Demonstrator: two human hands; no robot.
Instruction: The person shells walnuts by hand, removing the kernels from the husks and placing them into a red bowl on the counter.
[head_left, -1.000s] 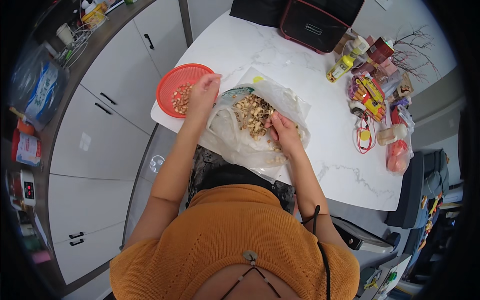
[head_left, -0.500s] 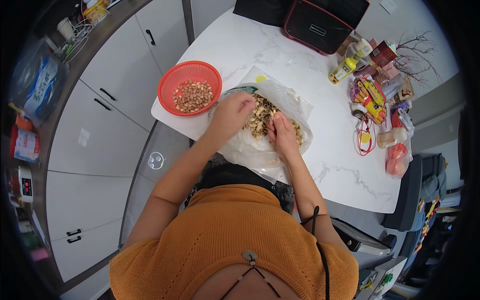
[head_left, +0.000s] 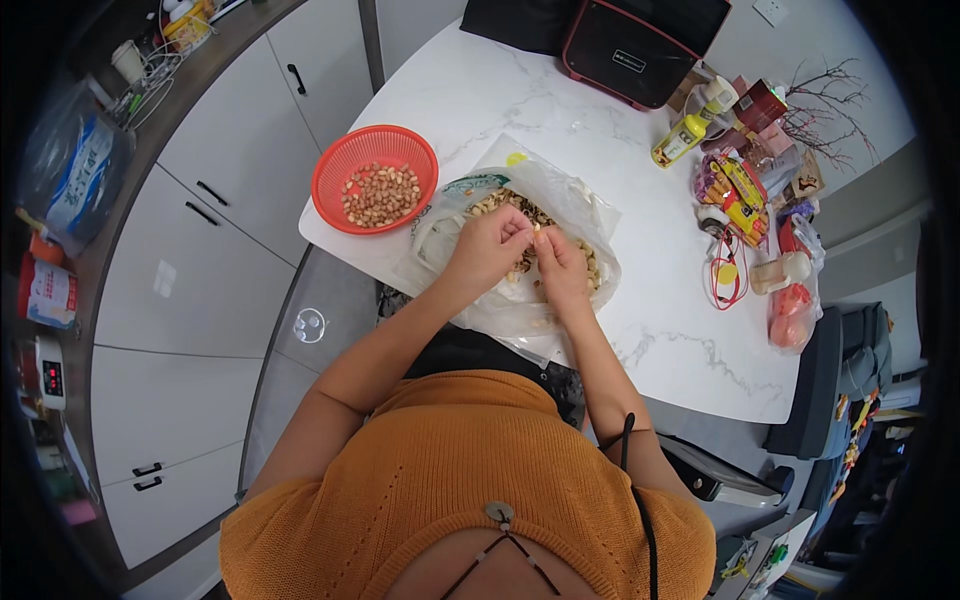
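Taking the plastic bag (head_left: pixel 500 312) as our landmark, we judge that a slipping fingertip grip could drop the small pale piece (head_left: pixel 537 228) among the shells (head_left: pixel 487 203) inside it, where similar colours would hide it; a forearm catching its slack near edge could spill shells. Over its mouth we see the left hand (head_left: pixel 486 246) and right hand (head_left: pixel 563 266) angled inward, fingers curled, tips nearly closed, pinching the piece between them. Just left of it, the red basket (head_left: pixel 385 149) holds nuts (head_left: pixel 381 196).

One red basket (head_left: pixel 333 180), one plastic bag (head_left: pixel 503 312)
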